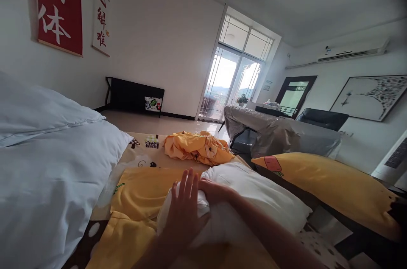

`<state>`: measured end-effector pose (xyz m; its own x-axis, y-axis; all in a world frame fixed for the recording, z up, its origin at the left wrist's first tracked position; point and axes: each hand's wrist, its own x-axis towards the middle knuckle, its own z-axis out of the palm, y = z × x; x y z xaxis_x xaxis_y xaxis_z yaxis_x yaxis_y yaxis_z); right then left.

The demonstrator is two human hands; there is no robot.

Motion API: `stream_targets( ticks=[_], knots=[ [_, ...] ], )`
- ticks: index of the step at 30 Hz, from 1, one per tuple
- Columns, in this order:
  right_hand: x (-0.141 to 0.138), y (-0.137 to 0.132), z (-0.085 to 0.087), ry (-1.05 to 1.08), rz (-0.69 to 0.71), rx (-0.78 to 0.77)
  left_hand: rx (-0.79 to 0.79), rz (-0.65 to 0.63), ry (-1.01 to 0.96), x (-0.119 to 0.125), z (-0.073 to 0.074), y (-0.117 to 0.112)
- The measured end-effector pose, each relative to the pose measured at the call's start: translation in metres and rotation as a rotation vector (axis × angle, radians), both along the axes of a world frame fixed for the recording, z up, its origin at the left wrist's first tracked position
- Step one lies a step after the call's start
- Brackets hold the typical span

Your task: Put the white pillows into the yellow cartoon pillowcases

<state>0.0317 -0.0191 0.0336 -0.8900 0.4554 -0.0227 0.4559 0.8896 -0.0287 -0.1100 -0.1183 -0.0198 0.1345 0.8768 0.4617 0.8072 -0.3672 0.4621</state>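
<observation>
A white pillow [254, 201] lies on a yellow pillowcase [140, 192] spread over the bed. My left hand [184, 209] rests flat on the pillow's near left corner, fingers stretched out and together. My right hand [216, 190] grips the same corner, its fingers pressed into the white fabric just right of the left hand. My right forearm runs across the pillow toward the bottom right.
A big white duvet [47, 167] lies at the left. A crumpled yellow cloth [199, 146] sits further up the bed. A yellow pillow with a carrot print [327, 184] lies at right. Behind it stand a covered table [280, 133] and a dark chair [321, 118].
</observation>
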Motion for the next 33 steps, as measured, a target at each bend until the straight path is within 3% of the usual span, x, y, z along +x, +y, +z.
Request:
stream_targets(
  ticks=[2, 5, 9, 11, 15, 18, 21, 25, 29, 33],
  knots=[
    [-0.004, -0.002, -0.017, 0.021, -0.014, -0.011, -0.143, 0.055, -0.075, -0.007, -0.009, 0.013],
    [-0.001, -0.003, -0.023, 0.067, -0.025, -0.059, -0.33, 0.045, -0.263, -0.029, -0.019, 0.037],
    [0.006, -0.004, -0.015, 0.116, -0.053, -0.085, -0.498, -0.244, -0.593, -0.051, -0.025, 0.053],
    [0.009, -0.006, -0.008, 0.111, -0.104, -0.094, -0.461, -0.289, -0.696, -0.052, -0.023, 0.052],
    [0.021, -0.02, 0.01, 0.11, -0.22, -0.202, -0.255, -0.14, -0.743, -0.042, -0.016, 0.042],
    [0.032, -0.037, 0.017, -0.029, -0.211, -0.261, -0.175, -0.057, -0.711, -0.034, -0.014, 0.04],
    [0.035, -0.039, 0.007, -0.145, -0.232, -0.197, -0.167, -0.022, -0.642, -0.03, -0.014, 0.037],
    [0.032, -0.013, -0.019, -0.06, -0.313, -0.106, -0.174, -0.053, -0.501, -0.021, -0.014, 0.026],
    [0.038, 0.004, -0.039, 0.061, -0.182, -0.117, -0.096, -0.108, -0.414, -0.004, -0.016, 0.009],
    [0.048, -0.01, -0.047, 0.23, -0.113, -0.023, -0.04, -0.126, -0.466, 0.006, -0.014, -0.003]
  ],
)
